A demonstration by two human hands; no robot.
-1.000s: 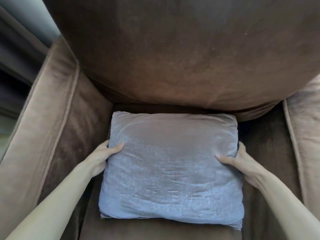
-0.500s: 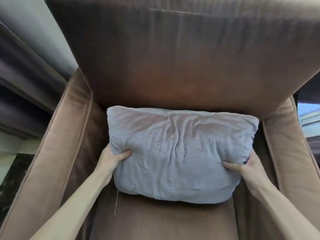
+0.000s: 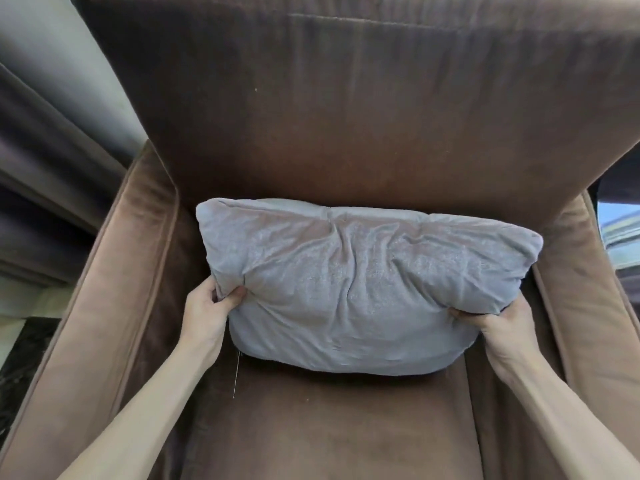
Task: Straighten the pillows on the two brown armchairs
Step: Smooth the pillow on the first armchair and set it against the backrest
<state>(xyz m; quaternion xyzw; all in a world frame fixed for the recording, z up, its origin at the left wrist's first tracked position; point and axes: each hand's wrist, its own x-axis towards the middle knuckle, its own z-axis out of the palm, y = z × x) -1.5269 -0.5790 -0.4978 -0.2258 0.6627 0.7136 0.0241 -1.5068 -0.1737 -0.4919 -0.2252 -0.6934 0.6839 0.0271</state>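
Observation:
A grey velvet pillow [image 3: 356, 285] stands tilted against the backrest of a brown armchair [image 3: 346, 109], its lower edge on the seat cushion. My left hand [image 3: 209, 308] pinches the pillow's lower left side, thumb pressed into the fabric. My right hand [image 3: 498, 322] grips its lower right corner from beneath. The cloth is creased in the middle. A thin loose thread hangs from the pillow's lower left corner. Only one armchair is in view.
The chair's padded armrests [image 3: 107, 289] rise on both sides of the seat. Grey and dark curtains [image 3: 52, 150] hang at the left, with dark floor below them. A bright window strip [image 3: 620, 226] shows at the right edge.
The pillow went from lying flat on the seat to standing up against the backrest. Both hands moved with it and tightened their hold on its lower corners.

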